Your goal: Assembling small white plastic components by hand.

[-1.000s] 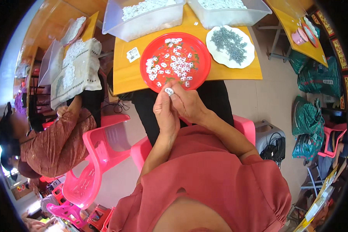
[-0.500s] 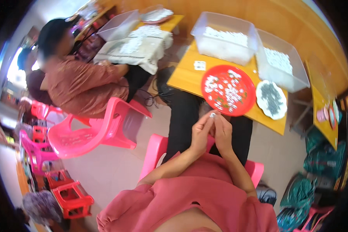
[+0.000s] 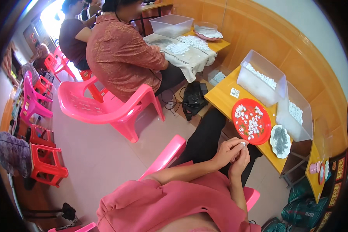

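Note:
My left hand (image 3: 225, 152) and my right hand (image 3: 240, 162) meet above my lap, fingers pinched together. A small white piece (image 3: 243, 143) shows between their fingertips; its exact kind is too small to tell. Just beyond them, a round red plate (image 3: 265, 124) overhangs the near edge of the yellow table (image 3: 225, 101). Many small white pieces (image 3: 253, 127) lie scattered on the plate, with a few green marks among them. Right of it stands a white scalloped dish (image 3: 274, 148) holding a heap of small grey bits (image 3: 282, 140).
Two clear plastic bins (image 3: 241, 79) with white pieces stand along the table's back. A small white card (image 3: 234, 92) lies left of the plate. To the left, a person (image 3: 121, 54) sits at a cloth-covered table (image 3: 189, 69), near a pink chair (image 3: 116, 116) and a black bag (image 3: 195, 98).
The view has swung left, so the table, plate and hands appear farther right and lower. Both hands stay together at the small white piece.

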Tool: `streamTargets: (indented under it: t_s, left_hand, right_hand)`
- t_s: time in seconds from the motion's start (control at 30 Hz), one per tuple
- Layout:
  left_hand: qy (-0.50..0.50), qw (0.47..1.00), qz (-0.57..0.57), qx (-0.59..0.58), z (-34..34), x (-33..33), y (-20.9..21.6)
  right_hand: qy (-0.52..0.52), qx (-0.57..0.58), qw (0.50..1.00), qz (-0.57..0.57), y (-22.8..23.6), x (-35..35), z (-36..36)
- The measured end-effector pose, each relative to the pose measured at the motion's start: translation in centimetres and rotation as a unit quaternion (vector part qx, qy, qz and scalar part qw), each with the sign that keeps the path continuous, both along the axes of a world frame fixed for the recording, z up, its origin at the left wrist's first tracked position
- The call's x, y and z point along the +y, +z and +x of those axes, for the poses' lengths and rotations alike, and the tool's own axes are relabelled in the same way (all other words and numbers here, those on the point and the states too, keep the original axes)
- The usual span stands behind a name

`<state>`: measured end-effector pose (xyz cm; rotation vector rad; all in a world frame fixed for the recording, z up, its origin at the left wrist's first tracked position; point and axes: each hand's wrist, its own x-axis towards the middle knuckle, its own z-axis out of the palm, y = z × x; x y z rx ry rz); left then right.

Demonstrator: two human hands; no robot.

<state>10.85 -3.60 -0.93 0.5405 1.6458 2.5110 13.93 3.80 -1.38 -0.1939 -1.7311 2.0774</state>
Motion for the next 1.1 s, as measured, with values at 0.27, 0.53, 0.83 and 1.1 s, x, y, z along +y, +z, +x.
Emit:
streamTargets:
  t_s: [0.27,0.53,0.83,1.1]
  left_hand:
    - [-0.065,0.997,-0.018,-0.046,0.4,0.3,0.6]
    - [-0.049,0.996,-0.038,-0.071,0.0,-0.2,0.3]
    - [0.051,0.997,0.016,-0.052,-1.2,-0.2,1.3]
    - [0.081,0.992,0.049,-0.08,-1.3,-1.3,2.3]
  right_hand:
    - [-0.052,0.004,0.998,0.047,-0.7,0.6,0.7]
    - [0.005,-0.024,1.0,-0.005,-0.4,0.7,0.8]
    - [0.106,-0.134,0.985,0.008,-1.8,3.2,0.1]
    - [0.171,-0.243,0.95,-0.094,-3.3,3.9,0.0]
